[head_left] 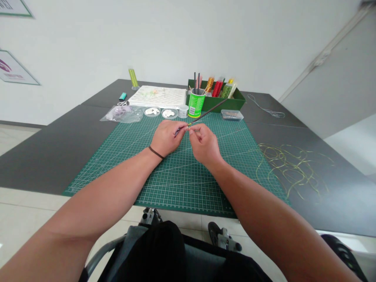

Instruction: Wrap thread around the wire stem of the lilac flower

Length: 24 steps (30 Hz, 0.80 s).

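My left hand point(168, 137) is closed, with thumb and fingers pinching a thin dark stick point(209, 111). The stick slants up to the right, past the front of a green can point(196, 102). A small yellowish wrap point(189, 124) shows on the stick just beyond my left fingertips. Close beside it, my right hand point(205, 144) is pinched shut; whatever lies between its fingertips is too small to make out. Both hands are above a green cutting mat point(182, 184).
Loose yellow-green cord point(289, 166) lies tangled at the right. Behind the hands are dishes of white pieces point(169, 113), a plastic bag point(125, 114), scissors point(122, 103), a white board point(158, 102), a green box point(219, 105) of colored rolls, and a clear case point(232, 114).
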Available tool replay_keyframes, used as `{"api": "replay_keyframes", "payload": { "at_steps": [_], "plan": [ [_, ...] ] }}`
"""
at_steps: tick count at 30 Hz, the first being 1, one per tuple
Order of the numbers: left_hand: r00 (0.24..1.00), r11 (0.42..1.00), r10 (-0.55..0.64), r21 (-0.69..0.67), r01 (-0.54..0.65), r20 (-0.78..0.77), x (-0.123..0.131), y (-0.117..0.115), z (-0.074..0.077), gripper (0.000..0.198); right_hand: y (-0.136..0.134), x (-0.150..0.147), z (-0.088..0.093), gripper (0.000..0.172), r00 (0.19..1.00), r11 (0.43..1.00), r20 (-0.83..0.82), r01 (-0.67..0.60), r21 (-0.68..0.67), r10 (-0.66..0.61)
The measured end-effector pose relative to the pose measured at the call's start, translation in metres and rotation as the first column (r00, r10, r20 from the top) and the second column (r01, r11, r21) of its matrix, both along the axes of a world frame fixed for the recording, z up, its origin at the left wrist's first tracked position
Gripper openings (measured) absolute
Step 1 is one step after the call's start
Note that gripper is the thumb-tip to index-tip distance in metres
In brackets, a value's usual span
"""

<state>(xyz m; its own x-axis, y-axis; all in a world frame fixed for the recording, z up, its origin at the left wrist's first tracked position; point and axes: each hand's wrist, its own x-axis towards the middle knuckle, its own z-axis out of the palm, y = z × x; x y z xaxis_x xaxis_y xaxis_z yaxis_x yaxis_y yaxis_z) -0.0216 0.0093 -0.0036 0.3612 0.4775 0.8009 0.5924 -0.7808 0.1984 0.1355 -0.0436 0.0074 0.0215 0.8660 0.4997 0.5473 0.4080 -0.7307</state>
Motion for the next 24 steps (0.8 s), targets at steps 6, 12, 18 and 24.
{"api": "replay_keyframes", "payload": {
  "at_steps": [6,12,18,24],
  "plan": [
    [1.0,1.0,-0.004,0.005,0.004,-0.029,-0.0009,0.0013,0.0003,0.021,0.0013,0.0001,-0.0014,0.01,1.0,1.0,-0.011,-0.029,0.008,0.029],
    [0.998,0.999,-0.026,-0.033,0.025,-0.05,-0.0003,-0.0001,0.0036,0.025,0.0002,0.0001,0.0003,0.01,1.0,1.0,-0.01,-0.014,0.026,0.014],
    [0.999,0.997,-0.024,-0.076,0.02,-0.046,0.0,-0.0001,0.0034,0.024,0.0013,0.0009,0.0001,0.012,1.0,0.999,-0.026,-0.007,0.043,0.008],
    [1.0,0.973,0.016,-0.228,-0.018,-0.012,0.0018,-0.0046,0.0073,0.022,0.004,0.0036,-0.002,0.011,1.0,1.0,-0.02,-0.003,0.02,0.004]
  ]
}}
